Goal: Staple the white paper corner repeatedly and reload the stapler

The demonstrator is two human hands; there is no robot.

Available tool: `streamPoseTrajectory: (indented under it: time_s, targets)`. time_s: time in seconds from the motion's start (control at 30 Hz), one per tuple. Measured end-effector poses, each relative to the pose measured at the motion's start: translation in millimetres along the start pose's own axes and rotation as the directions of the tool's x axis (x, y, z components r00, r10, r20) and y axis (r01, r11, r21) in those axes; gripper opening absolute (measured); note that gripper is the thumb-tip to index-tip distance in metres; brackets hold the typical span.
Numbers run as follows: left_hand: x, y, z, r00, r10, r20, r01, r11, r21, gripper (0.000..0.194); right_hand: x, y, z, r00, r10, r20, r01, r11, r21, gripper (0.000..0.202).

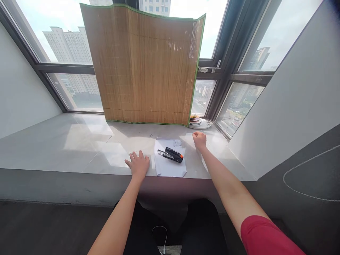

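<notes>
My left hand (pixel 139 165) lies on the white windowsill (pixel 66 152) with its fingers spread, holding nothing, just left of a stack of white paper (pixel 170 170). On the paper rest a black stapler (pixel 175 154) with an orange part and a pen (pixel 165 153) alongside it. Some handwriting shows near the top sheet's upper right. Farther back, to the right of the paper, my right hand (pixel 200 140) is closed, its fingertips pinched together close to the sill; what they hold, if anything, is too small to make out.
A bamboo mat (pixel 151 71) with green edging stands upright against the window. Stacked plates (pixel 198 122) sit in the right back corner. Tiny slivers (pixel 151 135) lie on the sill behind the paper. A white cable (pixel 166 233) hangs between my legs.
</notes>
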State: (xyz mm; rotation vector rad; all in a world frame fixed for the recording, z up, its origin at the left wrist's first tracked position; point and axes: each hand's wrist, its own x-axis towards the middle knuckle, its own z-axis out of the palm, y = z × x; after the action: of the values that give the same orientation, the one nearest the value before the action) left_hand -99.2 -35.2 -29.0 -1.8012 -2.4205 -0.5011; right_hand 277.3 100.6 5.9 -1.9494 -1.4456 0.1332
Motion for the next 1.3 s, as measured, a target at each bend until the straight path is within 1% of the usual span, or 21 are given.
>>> streamPoseTrajectory:
  time_s: [0.07, 0.2, 0.3, 0.37, 0.47, 0.57, 0.67, 0.77, 0.8, 0.83, 0.87, 0.9, 0.97, 1.03, 1.13, 1.23, 1.3]
  targets:
    - [-0.1, -0.6, -1.2, 1.000, 0.001, -0.011, -0.001, 1.000, 0.000, 0.051, 8.9, 0.4, 10.5, 0.999, 0.005, 0.035, -0.004, 0.999, -0.047, 0.030]
    - [0.0, -2.0, -2.0, 1.000, 0.002, -0.017, -0.002, 1.000, -0.002, 0.050, 13.2, 9.3, 25.7, 0.992, -0.014, 0.129, 0.029, 0.993, -0.116, 0.034]
    - [0.8, -1.6, -1.6, 1.000, 0.003, -0.013, -0.003, 1.000, 0.000, 0.050, 13.2, 17.3, 25.2, 0.986, -0.030, 0.161, 0.055, 0.987, -0.151, 0.045]
    - [1.6, -1.3, -0.9, 1.000, 0.003, -0.010, -0.003, 1.000, 0.004, 0.051, 8.2, 20.5, 21.6, 0.984, -0.022, 0.178, 0.054, 0.983, -0.177, 0.053]
    - [2.1, -1.5, 1.2, 1.000, -0.007, 0.009, 0.007, 1.000, 0.014, 0.053, -16.2, 22.6, 18.9, 0.974, -0.012, 0.227, 0.060, 0.977, -0.203, 0.055]
    - [2.1, -2.5, 3.1, 0.999, -0.002, 0.033, 0.001, 1.000, 0.030, 0.056, -57.8, 23.0, 20.7, 0.954, -0.020, 0.298, 0.096, 0.965, -0.245, 0.059]
    - [8.2, -0.5, 0.0, 0.998, -0.013, 0.067, 0.009, 0.999, 0.051, 0.055, -97.5, 21.9, 20.9, 0.937, -0.030, 0.347, 0.166, 0.914, -0.370, 0.066]
    - [30.3, 8.9, -8.9, 0.984, -0.106, 0.143, 0.103, 0.994, 0.024, 0.052, -119.1, 17.5, 17.2, 0.938, -0.060, 0.341, 0.212, 0.878, -0.430, 0.067]
    - [41.8, 13.7, -11.9, 0.978, -0.123, 0.170, 0.126, 0.992, -0.008, 0.052, -122.0, 15.4, 15.6, 0.939, -0.061, 0.338, 0.213, 0.875, -0.436, 0.067]
    - [54.9, 19.1, -14.3, 0.976, -0.107, 0.189, 0.119, 0.992, -0.051, 0.051, -123.3, 13.2, 13.9, 0.940, -0.056, 0.337, 0.210, 0.874, -0.439, 0.067]
    - [69.1, 24.6, -15.7, 0.980, -0.053, 0.192, 0.072, 0.993, -0.096, 0.049, -123.5, 11.2, 12.4, 0.940, -0.051, 0.338, 0.206, 0.873, -0.441, 0.066]
    - [83.6, 29.7, -15.9, 0.985, 0.022, 0.173, -0.001, 0.992, -0.124, 0.048, -123.1, 9.4, 11.1, 0.939, -0.049, 0.340, 0.205, 0.873, -0.442, 0.067]
    - [111.0, 37.5, -12.8, 0.976, 0.152, 0.154, -0.130, 0.981, -0.141, 0.053, -122.1, 7.2, 9.2, 0.935, -0.049, 0.350, 0.212, 0.871, -0.444, 0.067]
    - [132.2, 40.4, -5.6, 0.960, 0.197, 0.200, -0.174, 0.976, -0.128, 0.060, -122.0, 6.7, 8.2, 0.937, -0.054, 0.347, 0.216, 0.867, -0.449, 0.067]
    - [148.1, 36.8, 9.5, 0.945, 0.220, 0.244, -0.198, 0.974, -0.112, 0.063, -122.7, 8.2, 7.8, 0.940, -0.077, 0.333, 0.228, 0.868, -0.441, 0.067]
    - [150.5, 30.2, 23.5, 0.938, 0.266, 0.224, -0.248, 0.963, -0.106, 0.066, -122.6, 10.5, 8.5, 0.940, -0.101, 0.326, 0.239, 0.877, -0.418, 0.067]
    - [149.7, 27.5, 28.5, 0.933, 0.293, 0.208, -0.278, 0.956, -0.098, 0.063, -122.0, 12.1, 9.6, 0.943, -0.112, 0.313, 0.238, 0.884, -0.402, 0.067]
